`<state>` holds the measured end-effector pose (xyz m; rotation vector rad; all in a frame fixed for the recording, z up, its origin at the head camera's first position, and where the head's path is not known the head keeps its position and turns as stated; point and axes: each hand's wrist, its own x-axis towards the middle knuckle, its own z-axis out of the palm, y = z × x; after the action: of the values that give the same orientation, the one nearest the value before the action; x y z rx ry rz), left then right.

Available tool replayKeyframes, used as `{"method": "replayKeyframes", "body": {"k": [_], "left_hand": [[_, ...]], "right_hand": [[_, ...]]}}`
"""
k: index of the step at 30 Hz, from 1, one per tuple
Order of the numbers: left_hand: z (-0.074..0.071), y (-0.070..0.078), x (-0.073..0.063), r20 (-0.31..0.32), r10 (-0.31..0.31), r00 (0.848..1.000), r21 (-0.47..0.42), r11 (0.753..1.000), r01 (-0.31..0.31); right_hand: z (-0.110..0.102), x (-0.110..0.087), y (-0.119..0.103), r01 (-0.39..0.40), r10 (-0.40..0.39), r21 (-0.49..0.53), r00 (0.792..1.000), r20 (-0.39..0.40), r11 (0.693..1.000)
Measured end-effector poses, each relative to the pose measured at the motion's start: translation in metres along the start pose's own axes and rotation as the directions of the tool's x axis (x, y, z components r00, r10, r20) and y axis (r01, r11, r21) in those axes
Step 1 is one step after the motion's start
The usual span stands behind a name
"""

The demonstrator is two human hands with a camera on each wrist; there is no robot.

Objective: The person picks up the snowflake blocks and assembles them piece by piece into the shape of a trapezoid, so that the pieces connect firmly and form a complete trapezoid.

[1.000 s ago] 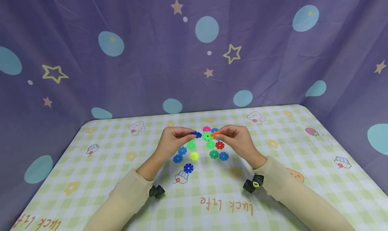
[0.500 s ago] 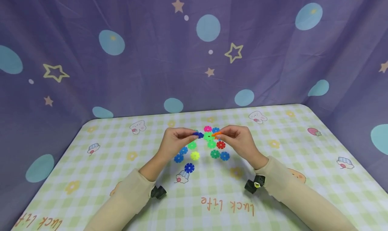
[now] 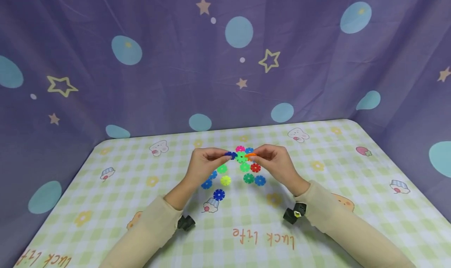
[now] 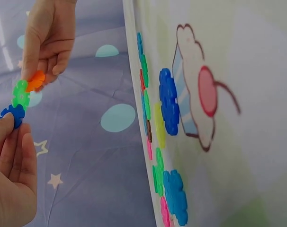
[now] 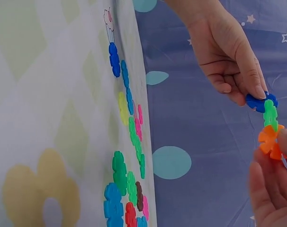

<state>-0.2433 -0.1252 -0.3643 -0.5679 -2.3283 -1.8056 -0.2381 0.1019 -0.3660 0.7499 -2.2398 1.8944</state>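
Above the table, my left hand (image 3: 204, 166) pinches a dark blue notched plastic disc (image 4: 13, 115) between thumb and fingers. My right hand (image 3: 276, 164) pinches an orange disc (image 5: 270, 140) of the same kind. Between them stands a light green disc (image 5: 270, 113), joined at its edge to the orange one. On its other side, the blue disc meets the green rim, and the three form a short chain in both wrist views. Parts of the blue and orange discs are hidden behind the fingertips.
Several loose discs lie on the checked tablecloth (image 3: 246, 217) under and in front of the hands, among them a yellow disc (image 3: 226, 180), a red disc (image 3: 255, 168) and another dark blue disc (image 3: 219, 195). A purple patterned curtain (image 3: 169, 64) hangs behind the table.
My left hand has brought the dark blue disc rightward, closing the small gap to the green disc. The right hand stays nearly still with the orange disc.
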Motion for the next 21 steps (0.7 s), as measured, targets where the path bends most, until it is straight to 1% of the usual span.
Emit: {"method": "replayKeyframes", "body": {"k": [3,5,9,12,16,19,21], "left_hand": [[0.001,0.0,0.0,0.002,-0.028,1.0,0.002,1.0,0.028],[0.002,0.003,0.0,0.011,-0.034,0.999,0.005,0.999,0.034],[0.003,0.018,-0.003,0.027,-0.025,0.999,0.014,1.0,0.025],[0.003,0.027,-0.006,0.03,-0.014,0.999,0.022,1.0,0.014],[0.004,0.027,-0.007,0.036,-0.006,0.999,0.014,1.0,0.005],[0.005,0.026,-0.008,0.041,0.0,0.999,-0.003,1.0,0.001],[0.006,0.019,-0.007,0.041,-0.001,0.999,-0.011,1.0,0.001]], "right_hand": [[0.0,0.003,0.013,-0.031,0.029,0.046,0.999,0.042,0.998],[0.0,0.003,0.015,-0.055,0.05,0.064,0.996,0.075,0.996],[0.002,0.004,0.012,-0.099,0.092,0.049,0.989,0.119,0.994],[0.003,0.004,0.009,-0.12,0.116,0.027,0.985,0.129,0.992],[0.004,0.004,0.006,-0.139,0.139,-0.006,0.981,0.135,0.99],[0.005,0.003,0.006,-0.14,0.142,-0.027,0.979,0.148,0.99],[0.006,0.003,0.006,-0.132,0.136,-0.039,0.979,0.152,0.99]]}}
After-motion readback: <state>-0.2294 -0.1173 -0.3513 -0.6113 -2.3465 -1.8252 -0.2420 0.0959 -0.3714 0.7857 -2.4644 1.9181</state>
